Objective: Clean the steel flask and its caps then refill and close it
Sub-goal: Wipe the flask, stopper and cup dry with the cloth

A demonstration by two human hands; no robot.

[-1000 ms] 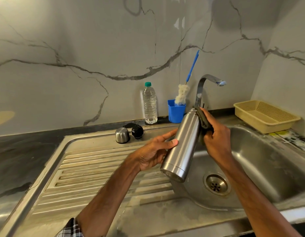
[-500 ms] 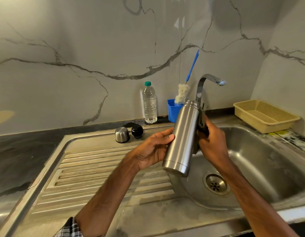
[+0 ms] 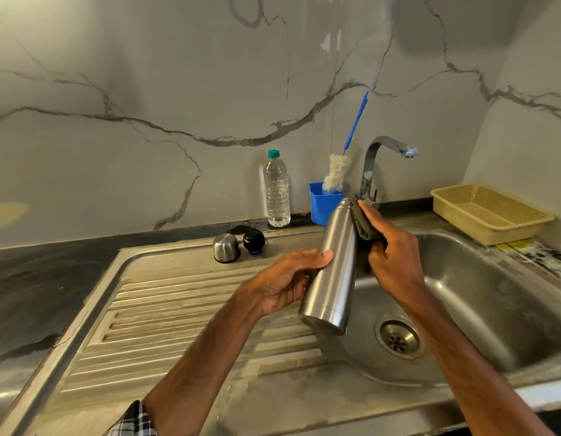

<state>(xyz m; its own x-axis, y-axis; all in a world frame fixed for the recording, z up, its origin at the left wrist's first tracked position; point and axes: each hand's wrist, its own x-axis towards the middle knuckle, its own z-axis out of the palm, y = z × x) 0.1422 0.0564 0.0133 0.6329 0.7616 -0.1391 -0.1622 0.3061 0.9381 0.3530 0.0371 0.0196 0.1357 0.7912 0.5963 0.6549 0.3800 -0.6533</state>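
My left hand (image 3: 288,278) is wrapped around the middle of the steel flask (image 3: 334,272), thumb laid across its front and fingers curled behind it. I hold it in the air over the near-left edge of the sink basin (image 3: 493,294). The flask is tilted, its base low and towards me, its neck pointing up and away towards the tap (image 3: 376,158). My right hand (image 3: 392,256) grips a dark cloth (image 3: 364,228) bunched in the fingers, with the forefinger stretched along it, and presses it against the upper right side of the flask by the shoulder and neck. The flask has no cap on it that I can see, though the cloth and my finger cover part of the mouth. The two caps stand on the back rim of the draining board (image 3: 178,309), the steel cap (image 3: 225,247) just left of the black cap (image 3: 254,241), close together and well apart from the flask. Behind them, against the marble wall (image 3: 147,89), stands a clear water bottle (image 3: 276,193) with a green lid. Beside it is a blue cup (image 3: 323,202) holding a bottle brush (image 3: 336,171) with a blue handle. The drain (image 3: 398,338) sits below and to the right of the flask's base. A beige basket (image 3: 490,212) rests on the counter at the far right corner.
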